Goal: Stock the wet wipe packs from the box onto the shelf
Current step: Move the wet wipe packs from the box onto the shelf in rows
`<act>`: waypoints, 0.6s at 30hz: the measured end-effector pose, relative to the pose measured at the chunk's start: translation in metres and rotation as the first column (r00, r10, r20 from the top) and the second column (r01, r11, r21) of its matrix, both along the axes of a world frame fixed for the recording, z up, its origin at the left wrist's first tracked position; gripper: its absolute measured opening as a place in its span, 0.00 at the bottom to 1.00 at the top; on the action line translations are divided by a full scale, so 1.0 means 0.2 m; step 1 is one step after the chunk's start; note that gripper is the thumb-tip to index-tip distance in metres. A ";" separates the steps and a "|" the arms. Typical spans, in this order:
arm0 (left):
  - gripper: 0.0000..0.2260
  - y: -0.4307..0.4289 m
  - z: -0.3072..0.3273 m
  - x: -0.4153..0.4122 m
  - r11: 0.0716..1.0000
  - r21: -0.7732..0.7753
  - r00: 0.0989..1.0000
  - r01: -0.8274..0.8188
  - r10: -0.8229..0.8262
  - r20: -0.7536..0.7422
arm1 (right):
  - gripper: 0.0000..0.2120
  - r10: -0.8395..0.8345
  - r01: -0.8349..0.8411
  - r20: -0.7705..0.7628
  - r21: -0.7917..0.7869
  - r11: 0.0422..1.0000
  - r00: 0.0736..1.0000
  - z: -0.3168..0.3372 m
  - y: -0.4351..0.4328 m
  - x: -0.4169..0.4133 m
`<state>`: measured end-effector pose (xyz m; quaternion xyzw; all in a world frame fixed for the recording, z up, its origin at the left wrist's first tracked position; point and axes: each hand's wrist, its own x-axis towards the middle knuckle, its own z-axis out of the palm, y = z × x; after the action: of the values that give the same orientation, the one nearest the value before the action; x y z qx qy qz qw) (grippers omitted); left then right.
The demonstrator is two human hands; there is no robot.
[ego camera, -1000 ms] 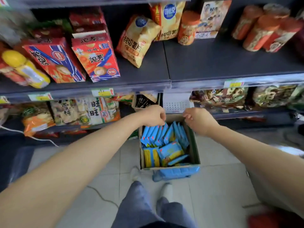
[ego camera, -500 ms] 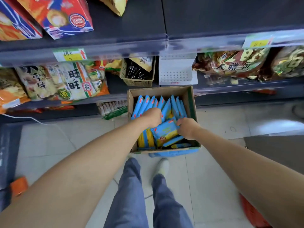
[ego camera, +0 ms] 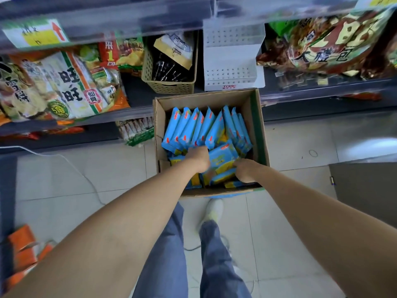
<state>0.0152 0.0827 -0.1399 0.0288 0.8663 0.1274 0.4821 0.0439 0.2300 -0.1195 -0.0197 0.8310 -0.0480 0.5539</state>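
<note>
**Fingers, left hand** (ego camera: 198,158): pushed down among the packs at the near left of the box and hidden; whether they were clamped on anything could not be told.

**Fingers** (ego camera: 237,164)**, right hand** (ego camera: 246,171): curled against the near edge of a loose wet wipe pack (ego camera: 221,154) lying flat on the heap; a closed grip could not be confirmed.

**Wet wipe packs** (ego camera: 193,125): blue, a full row standing on edge across the far half of the box, with more lying jumbled under both hands.

**Cardboard box** (ego camera: 255,125): open-topped, on the tiled floor (ego camera: 300,190), its far wall against the shelf (ego camera: 322,96).

**Shelf contents:** a white perforated display stand (ego camera: 231,61) directly behind the box, a beige basket (ego camera: 169,84) beside it, and snack bags (ego camera: 64,82) to either side. No blue pack was visible on the shelf.

**Progress, as judged:** at or near the start. The box looked close to full and no pack was lifted clear; nearly all the stocking was left to do.
</note>
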 end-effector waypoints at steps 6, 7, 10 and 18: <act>0.13 0.04 0.01 0.01 0.998 -0.001 0.998 -0.062 0.062 -0.003 | 0.16 -0.133 0.133 -0.121 -0.007 0.991 0.984 0.05 0.01 0.00; 0.08 0.04 0.03 0.01 0.996 0.005 0.996 -0.086 0.086 0.000 | 0.16 -0.138 0.140 -0.148 0.003 0.990 0.979 0.07 0.01 -0.01; 0.09 0.05 0.09 0.02 0.993 0.052 0.994 -0.107 0.106 0.030 | 0.17 -0.186 0.194 -0.206 0.020 0.981 0.961 0.15 0.01 -0.04; 0.06 0.07 0.05 0.12 0.999 0.006 0.999 -0.046 0.046 0.008 | 0.14 -0.335 0.334 -0.348 -0.065 0.940 0.875 0.34 0.06 -0.13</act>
<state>0.0397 0.0959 -0.1304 0.0098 0.8644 0.1410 0.4826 0.0181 0.2420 -0.0509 0.1150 0.9077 -0.1400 0.3785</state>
